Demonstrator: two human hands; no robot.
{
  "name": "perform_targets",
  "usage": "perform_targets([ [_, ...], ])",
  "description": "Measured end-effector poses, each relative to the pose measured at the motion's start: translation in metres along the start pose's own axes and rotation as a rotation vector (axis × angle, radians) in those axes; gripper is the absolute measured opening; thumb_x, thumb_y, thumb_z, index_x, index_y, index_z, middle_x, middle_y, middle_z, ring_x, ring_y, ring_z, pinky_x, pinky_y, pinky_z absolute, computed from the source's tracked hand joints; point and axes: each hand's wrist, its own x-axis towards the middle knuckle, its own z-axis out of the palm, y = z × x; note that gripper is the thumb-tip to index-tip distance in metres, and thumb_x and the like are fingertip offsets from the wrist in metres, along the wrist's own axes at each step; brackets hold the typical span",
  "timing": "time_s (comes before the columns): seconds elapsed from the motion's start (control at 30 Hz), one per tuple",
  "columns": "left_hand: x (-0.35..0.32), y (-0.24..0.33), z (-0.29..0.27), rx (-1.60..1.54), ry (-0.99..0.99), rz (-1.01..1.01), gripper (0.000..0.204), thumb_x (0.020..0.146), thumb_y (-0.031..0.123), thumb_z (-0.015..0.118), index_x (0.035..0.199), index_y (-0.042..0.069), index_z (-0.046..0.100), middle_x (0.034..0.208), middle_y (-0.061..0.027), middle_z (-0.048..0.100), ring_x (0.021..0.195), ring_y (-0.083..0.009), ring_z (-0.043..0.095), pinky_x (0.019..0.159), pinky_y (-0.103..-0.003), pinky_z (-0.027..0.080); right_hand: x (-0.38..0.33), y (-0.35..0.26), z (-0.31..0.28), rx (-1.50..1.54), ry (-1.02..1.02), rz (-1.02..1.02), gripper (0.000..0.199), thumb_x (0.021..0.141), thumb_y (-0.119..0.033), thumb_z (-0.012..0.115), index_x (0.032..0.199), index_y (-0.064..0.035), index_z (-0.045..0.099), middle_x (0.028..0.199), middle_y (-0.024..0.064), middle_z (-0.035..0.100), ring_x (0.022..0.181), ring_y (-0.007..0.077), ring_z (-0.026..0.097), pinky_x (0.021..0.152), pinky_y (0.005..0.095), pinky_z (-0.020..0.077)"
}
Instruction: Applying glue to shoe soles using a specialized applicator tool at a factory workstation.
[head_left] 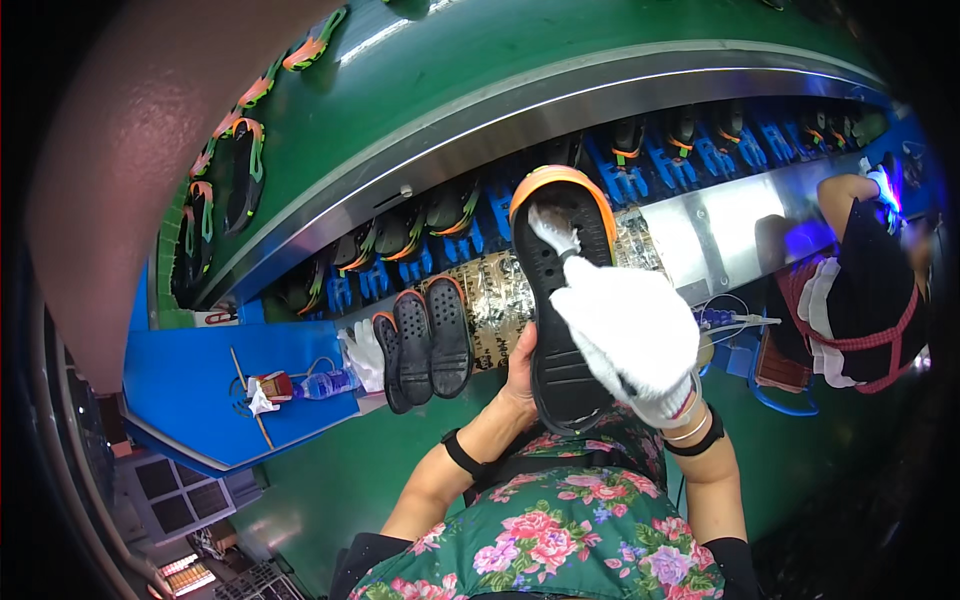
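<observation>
Right hand point(632, 335), in a white cotton glove, is closed around a white cloth or brush tip point(553, 229); which of the two cannot be told. The tip is pressed onto the black tread near the toe of the shoe sole point(560, 300).

Left hand point(520, 370), bare, grips the sole from below at the heel end, fingers mostly hidden behind it. A black band sits on that wrist. The sole is held tread-up above the lap, toe pointing away, its orange rim point(562, 177) showing around the toe.

Judgement on doing the step well: keep the left hand's grip firm at the heel so the sole does not rock under pressure. Work the tip along the tread grooves and close to the orange rim without smearing over it. Turn the sole with the left hand rather than stretching the right wrist.

Just beside, to the left, three black soles with orange edges point(425, 345) lean together on the blue worktop point(200, 380), with a spare white glove point(365, 352) touching them. Further left lie a small bottle point(325, 383) and a thin stick point(250, 400). Behind runs a conveyor line with soles on blue holders point(620, 180). Another person point(860, 290) is at work at the right, well apart.
</observation>
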Motion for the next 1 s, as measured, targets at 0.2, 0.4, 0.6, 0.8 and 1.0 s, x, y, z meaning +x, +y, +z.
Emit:
perform_targets([
  [0.2,0.005,0.006,-0.003,0.081,0.060,0.020,0.083,0.100,0.070,0.049,0.155,0.009,0.044,0.150,-0.0172,0.056,0.136,-0.0341,0.058,0.116,-0.054,0.046,0.001,-0.005,0.003,0.347,0.178,0.200,0.032,0.082,-0.005,0.080,0.114,-0.0048,0.078,0.109,0.0119,0.078,0.097,0.0270,0.073,0.085,0.0388,0.0568],
  [0.4,0.012,0.009,-0.003,0.133,-0.004,0.031,0.086,0.100,0.072,0.045,0.154,0.005,0.044,0.149,-0.0199,0.056,0.134,-0.0358,0.059,0.117,-0.054,0.044,-0.002,-0.007,0.011,0.103,0.132,0.004,0.040,0.081,-0.006,0.077,0.122,-0.0084,0.076,0.118,0.0102,0.076,0.100,0.0288,0.072,0.084,0.0387,0.0566],
  [0.6,0.026,0.008,0.013,0.320,0.212,0.174,0.093,0.098,0.080,0.036,0.158,0.009,0.040,0.153,-0.0173,0.053,0.138,-0.0334,0.056,0.119,-0.051,0.043,-0.012,0.001,0.018,0.329,0.327,0.250,0.023,0.079,0.004,0.079,0.101,-0.0020,0.079,0.104,0.0175,0.078,0.090,0.0285,0.074,0.082,0.0376,0.0581],
  [0.8,0.045,0.007,0.038,0.236,-0.069,0.087,0.103,0.093,0.087,0.032,0.163,0.011,0.029,0.158,-0.0176,0.045,0.144,-0.0418,0.046,0.120,-0.060,0.038,-0.016,-0.014,0.027,0.288,0.197,0.140,0.027,0.079,-0.001,0.080,0.105,-0.0060,0.080,0.106,0.0143,0.079,0.095,0.0274,0.075,0.090,0.0392,0.0568],
  [1.0,0.051,0.009,0.049,0.165,0.058,0.159,0.109,0.089,0.090,0.040,0.160,0.008,0.032,0.152,-0.0190,0.049,0.137,-0.0451,0.051,0.116,-0.062,0.041,-0.016,-0.004,0.018,0.324,0.236,0.198,0.021,0.081,0.003,0.078,0.102,-0.0024,0.079,0.104,0.0165,0.078,0.091,0.0288,0.074,0.086,0.0383,0.0580],
])
